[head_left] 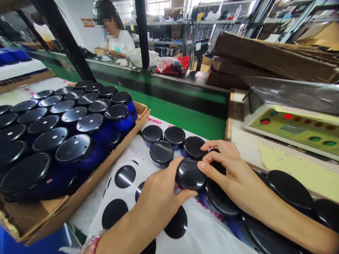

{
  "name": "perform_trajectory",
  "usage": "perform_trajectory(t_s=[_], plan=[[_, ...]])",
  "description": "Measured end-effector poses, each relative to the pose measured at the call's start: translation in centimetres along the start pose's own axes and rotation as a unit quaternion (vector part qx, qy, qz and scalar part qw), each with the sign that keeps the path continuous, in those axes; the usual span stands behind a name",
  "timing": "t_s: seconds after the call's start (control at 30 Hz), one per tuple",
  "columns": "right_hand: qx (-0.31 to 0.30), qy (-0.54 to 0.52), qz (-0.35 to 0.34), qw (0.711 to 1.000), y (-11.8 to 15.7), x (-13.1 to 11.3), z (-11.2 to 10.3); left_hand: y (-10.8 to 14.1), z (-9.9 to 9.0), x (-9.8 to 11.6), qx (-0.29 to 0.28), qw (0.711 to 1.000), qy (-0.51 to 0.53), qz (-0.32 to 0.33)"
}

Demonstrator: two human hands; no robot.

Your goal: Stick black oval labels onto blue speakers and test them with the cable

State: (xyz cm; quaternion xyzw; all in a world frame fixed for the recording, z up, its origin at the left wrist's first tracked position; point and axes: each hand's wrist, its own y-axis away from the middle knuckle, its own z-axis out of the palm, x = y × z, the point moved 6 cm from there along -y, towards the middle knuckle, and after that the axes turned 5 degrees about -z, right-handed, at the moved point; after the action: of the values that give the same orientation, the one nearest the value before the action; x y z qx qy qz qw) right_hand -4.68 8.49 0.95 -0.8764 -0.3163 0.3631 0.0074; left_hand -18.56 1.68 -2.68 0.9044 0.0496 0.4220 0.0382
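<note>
Near the middle of the view, my left hand [161, 194] curls its thumb and fingers around the side of a black round cap [191, 173]. The fingertips of my right hand [221, 164] press together at the cap's upper right edge; the cap hides part of the contact. Just beyond stand several black-topped round pieces, among them one at the back left [152, 133] and one [195, 146] beside my right fingers. Below my hands lies a white sheet [209, 229] with black round stickers [118, 213]. More black-topped pieces [290, 189] lie beneath and behind my right forearm.
At the left, a cardboard tray [127, 144] holds rows of blue pieces with black tops. A green conveyor belt [180, 113] runs behind. On the right stands a machine with a button panel [299, 128], below stacked cardboard [272, 56]. Across the belt sits a person [120, 42].
</note>
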Motion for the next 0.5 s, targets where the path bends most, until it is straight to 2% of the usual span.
perform_trajectory(t_s=[0.27, 0.5], plan=[[0.019, 0.053, -0.064, 0.996, 0.2, -0.9, -0.2, 0.0, 0.1, -0.2, 0.012, 1.000, -0.010, -0.002], [0.026, 0.082, -0.091, 0.992, 0.3, -1.1, -0.1, 0.0, 0.2, -0.2, 0.014, 1.000, -0.020, 0.005]])
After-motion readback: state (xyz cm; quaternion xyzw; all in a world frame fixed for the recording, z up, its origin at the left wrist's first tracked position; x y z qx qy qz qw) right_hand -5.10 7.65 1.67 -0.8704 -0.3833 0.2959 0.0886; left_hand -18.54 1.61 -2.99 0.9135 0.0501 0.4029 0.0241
